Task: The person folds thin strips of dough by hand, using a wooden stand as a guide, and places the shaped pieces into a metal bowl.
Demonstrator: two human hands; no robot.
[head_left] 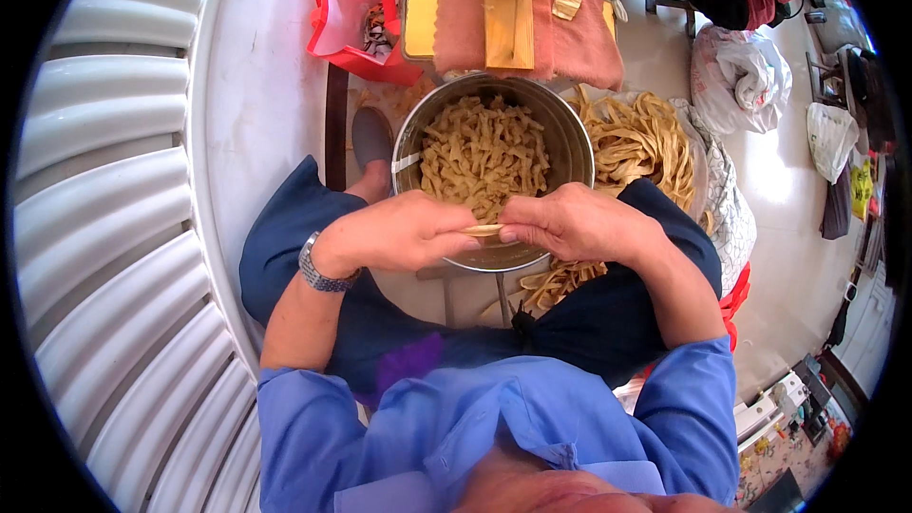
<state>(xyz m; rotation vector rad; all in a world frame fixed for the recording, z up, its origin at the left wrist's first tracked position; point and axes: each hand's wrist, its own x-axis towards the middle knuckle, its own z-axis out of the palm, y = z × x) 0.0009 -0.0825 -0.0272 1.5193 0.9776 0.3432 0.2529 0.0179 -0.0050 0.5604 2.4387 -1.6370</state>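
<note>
My left hand [404, 226] and my right hand [570, 220] meet over the near rim of a steel pot [572, 120], pinching a thin beige strip [483, 229] between thumbs and fingers. Inside the pot lies a heap of short, crinkled beige pieces [483, 147]. A pile of long, flat beige strips [646, 147] lies just right of the pot, with more loose strips [556, 283] below it beside my right leg.
Behind the pot stands a yellow board [423, 14] with pink cloth and a wooden piece. A red bag [347, 57] is at upper left. White slatted furniture [123, 209] runs along my left. Plastic bags [736, 81] and other items line the right side.
</note>
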